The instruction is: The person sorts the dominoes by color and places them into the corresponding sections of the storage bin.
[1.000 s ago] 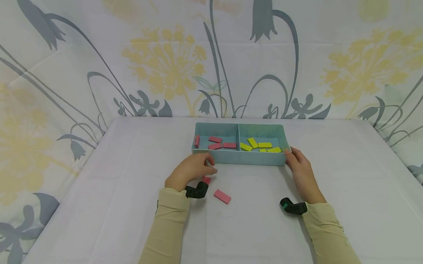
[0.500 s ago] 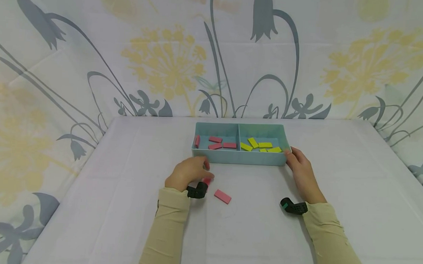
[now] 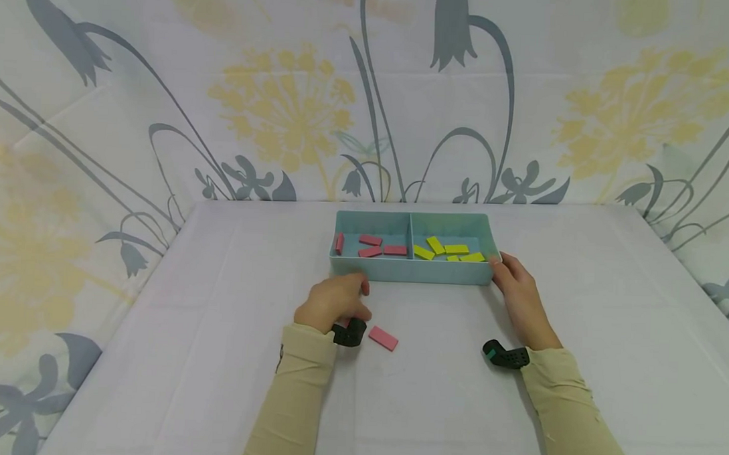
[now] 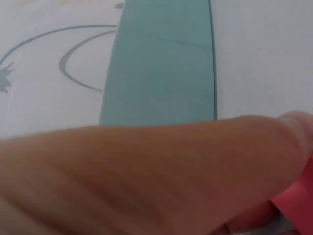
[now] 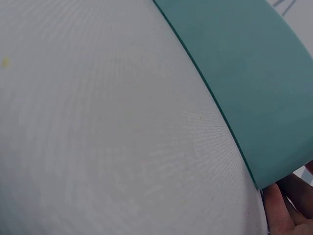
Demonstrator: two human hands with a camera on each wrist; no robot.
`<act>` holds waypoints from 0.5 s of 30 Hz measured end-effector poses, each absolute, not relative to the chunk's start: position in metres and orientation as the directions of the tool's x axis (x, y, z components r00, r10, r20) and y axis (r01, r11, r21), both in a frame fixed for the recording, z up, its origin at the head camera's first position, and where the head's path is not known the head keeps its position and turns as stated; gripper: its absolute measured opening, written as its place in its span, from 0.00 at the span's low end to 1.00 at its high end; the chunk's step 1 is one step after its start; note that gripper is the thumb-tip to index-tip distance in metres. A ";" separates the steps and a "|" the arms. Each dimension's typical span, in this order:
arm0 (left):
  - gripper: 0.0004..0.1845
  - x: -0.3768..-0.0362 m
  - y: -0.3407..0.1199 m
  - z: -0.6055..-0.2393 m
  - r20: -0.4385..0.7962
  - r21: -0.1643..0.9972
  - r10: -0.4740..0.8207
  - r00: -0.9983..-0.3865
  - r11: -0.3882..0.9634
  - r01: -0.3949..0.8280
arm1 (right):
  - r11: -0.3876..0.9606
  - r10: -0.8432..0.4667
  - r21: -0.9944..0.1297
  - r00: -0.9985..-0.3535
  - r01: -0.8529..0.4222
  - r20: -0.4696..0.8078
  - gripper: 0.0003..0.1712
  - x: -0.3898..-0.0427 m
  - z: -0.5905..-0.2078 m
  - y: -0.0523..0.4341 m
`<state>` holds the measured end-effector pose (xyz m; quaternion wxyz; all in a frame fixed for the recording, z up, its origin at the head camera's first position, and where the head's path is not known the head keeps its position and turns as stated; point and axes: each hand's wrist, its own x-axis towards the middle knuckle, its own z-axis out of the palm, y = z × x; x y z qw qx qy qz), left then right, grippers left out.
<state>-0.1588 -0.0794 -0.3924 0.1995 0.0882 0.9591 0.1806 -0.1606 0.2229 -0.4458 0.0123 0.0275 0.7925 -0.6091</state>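
The left hand rests curled on the white-covered bench, its fingers closed round a flat pink rectangular tile that shows at the fingertips in the left wrist view. A second pink tile lies loose on the bench just right of that hand. The right hand lies against the near right corner of the shallow teal plastic tray, fingers touching its wall; whether they grip it cannot be told. The tray has two compartments: four pink tiles in the left one, five yellow-green tiles in the right. A floral-printed cloth hangs behind the bench.
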 end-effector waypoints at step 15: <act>0.10 -0.160 -0.074 -0.392 -0.338 0.356 0.246 -0.908 0.927 0.118 | 0.270 0.026 -0.962 -0.999 0.044 -0.038 0.42 -0.162 -0.449 0.224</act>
